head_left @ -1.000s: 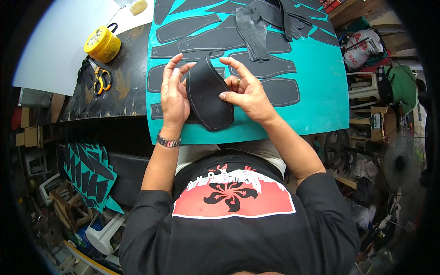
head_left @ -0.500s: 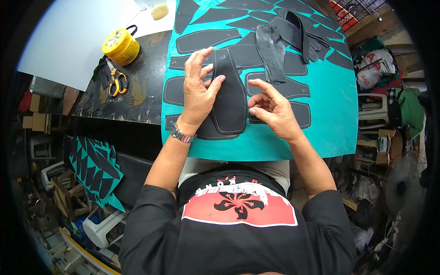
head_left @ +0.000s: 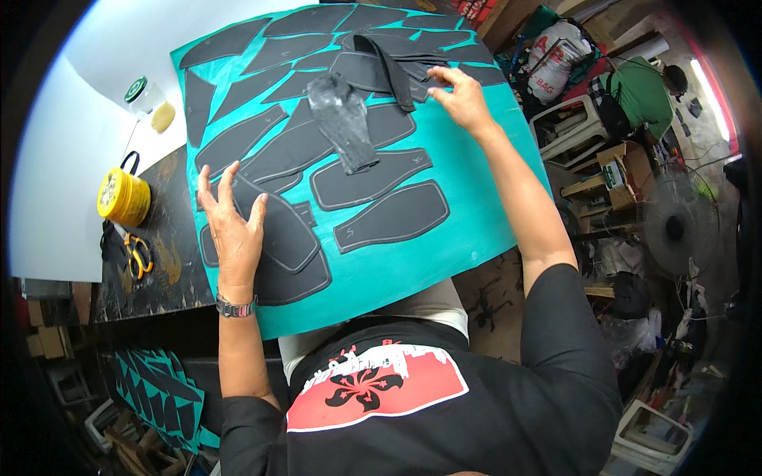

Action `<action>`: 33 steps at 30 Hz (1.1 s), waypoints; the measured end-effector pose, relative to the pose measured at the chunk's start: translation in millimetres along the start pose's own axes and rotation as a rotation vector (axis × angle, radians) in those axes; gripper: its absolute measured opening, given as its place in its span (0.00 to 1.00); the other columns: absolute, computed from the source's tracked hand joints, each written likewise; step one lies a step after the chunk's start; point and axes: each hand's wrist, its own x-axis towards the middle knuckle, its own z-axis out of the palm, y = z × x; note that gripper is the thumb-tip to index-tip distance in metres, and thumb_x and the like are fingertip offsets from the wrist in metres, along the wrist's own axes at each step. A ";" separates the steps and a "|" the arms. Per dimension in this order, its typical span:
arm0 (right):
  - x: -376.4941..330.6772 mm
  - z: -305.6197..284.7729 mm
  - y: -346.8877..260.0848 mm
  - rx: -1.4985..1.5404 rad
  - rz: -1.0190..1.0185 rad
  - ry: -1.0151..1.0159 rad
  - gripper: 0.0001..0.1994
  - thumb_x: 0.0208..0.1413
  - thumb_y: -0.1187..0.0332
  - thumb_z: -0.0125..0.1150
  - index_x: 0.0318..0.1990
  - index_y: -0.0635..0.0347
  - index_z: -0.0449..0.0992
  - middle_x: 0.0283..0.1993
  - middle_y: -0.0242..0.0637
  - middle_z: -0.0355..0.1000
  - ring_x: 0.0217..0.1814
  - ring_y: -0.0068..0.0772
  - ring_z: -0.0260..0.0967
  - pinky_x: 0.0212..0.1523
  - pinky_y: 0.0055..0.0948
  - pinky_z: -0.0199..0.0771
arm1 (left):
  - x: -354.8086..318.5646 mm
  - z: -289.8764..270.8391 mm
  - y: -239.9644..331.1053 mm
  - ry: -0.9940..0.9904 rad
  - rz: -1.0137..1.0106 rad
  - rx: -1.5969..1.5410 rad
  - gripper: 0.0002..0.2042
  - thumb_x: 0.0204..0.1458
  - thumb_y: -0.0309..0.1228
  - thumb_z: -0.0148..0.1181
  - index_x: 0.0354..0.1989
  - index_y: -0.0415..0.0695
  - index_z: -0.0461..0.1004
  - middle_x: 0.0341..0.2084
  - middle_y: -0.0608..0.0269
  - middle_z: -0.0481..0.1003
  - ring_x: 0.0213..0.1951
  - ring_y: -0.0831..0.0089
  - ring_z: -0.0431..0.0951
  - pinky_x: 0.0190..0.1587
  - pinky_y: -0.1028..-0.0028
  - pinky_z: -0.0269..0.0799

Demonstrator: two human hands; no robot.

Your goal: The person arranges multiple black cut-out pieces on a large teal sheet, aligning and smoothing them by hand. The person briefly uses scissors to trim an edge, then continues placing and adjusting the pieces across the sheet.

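My left hand (head_left: 238, 230), fingers spread, is at the left edge of a black cut panel (head_left: 279, 232) with a pale stitched or drawn outline. Its thumb overlaps that panel, which lies over another black panel (head_left: 305, 284). I cannot tell whether the thumb presses on it. My right hand (head_left: 462, 101) is stretched forward to the right end of a pile of black pieces (head_left: 357, 70), thumb and forefinger apart. A curved black strip (head_left: 389, 75) stands up from this pile. A crumpled, dusty black piece (head_left: 340, 119) lies in front of it.
Several outlined black panels (head_left: 393, 216) lie on a teal sheet (head_left: 476, 238) covering the table. To the left are a yellow tub (head_left: 123, 198), orange-handled scissors (head_left: 139, 255) and a green-lidded jar (head_left: 141, 95). A fan (head_left: 675, 230) and a plastic stool (head_left: 567, 127) stand at right.
My right hand has moved forward from beside the panel to the pile. My left fingers have spread from the panel, which now lies tilted across another. The whole view has turned.
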 end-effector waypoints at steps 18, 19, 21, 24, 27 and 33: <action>140.9 40.5 128.2 -0.210 0.322 -0.268 0.42 0.34 0.58 0.81 0.62 0.57 0.73 0.56 0.50 0.75 0.58 0.44 0.73 0.59 0.35 0.71 | 152.2 209.1 113.4 -0.347 -0.089 -0.238 0.30 0.51 0.52 0.66 0.50 0.35 0.78 0.31 0.53 0.81 0.37 0.63 0.82 0.41 0.67 0.75; 139.4 37.5 129.4 -0.249 0.325 -0.258 0.36 0.35 0.54 0.80 0.57 0.47 0.77 0.56 0.39 0.76 0.61 0.44 0.71 0.61 0.45 0.68 | 156.0 216.8 114.2 -0.325 -0.102 -0.206 0.29 0.51 0.52 0.67 0.48 0.35 0.79 0.29 0.55 0.81 0.36 0.64 0.82 0.39 0.67 0.75; 132.2 27.4 131.3 -0.187 0.303 -0.207 0.32 0.35 0.57 0.80 0.54 0.51 0.78 0.52 0.40 0.78 0.56 0.43 0.74 0.57 0.44 0.71 | 162.1 222.6 109.4 -0.369 -0.132 -0.233 0.22 0.50 0.48 0.67 0.36 0.37 0.79 0.28 0.53 0.80 0.34 0.59 0.82 0.37 0.63 0.74; 112.6 11.4 130.8 0.022 0.388 -0.124 0.22 0.39 0.66 0.79 0.44 0.57 0.80 0.38 0.39 0.79 0.39 0.33 0.76 0.42 0.35 0.76 | 167.8 212.3 95.0 -0.378 -0.171 -0.343 0.21 0.50 0.46 0.68 0.25 0.37 0.74 0.21 0.53 0.77 0.26 0.62 0.78 0.32 0.63 0.71; 91.1 -6.8 128.7 0.332 0.593 -0.099 0.14 0.43 0.70 0.75 0.38 0.60 0.80 0.29 0.33 0.76 0.29 0.24 0.70 0.34 0.28 0.74 | 160.7 178.2 69.4 -0.407 -0.322 -0.650 0.18 0.53 0.41 0.66 0.23 0.41 0.70 0.18 0.67 0.71 0.22 0.79 0.68 0.25 0.73 0.63; 50.9 -18.1 125.7 0.313 0.389 0.141 0.11 0.46 0.71 0.75 0.36 0.62 0.80 0.31 0.30 0.76 0.32 0.24 0.72 0.35 0.25 0.72 | 135.9 118.1 24.7 -0.603 -0.417 -0.850 0.16 0.59 0.30 0.61 0.54 0.37 0.72 0.38 0.64 0.79 0.34 0.83 0.79 0.37 0.82 0.75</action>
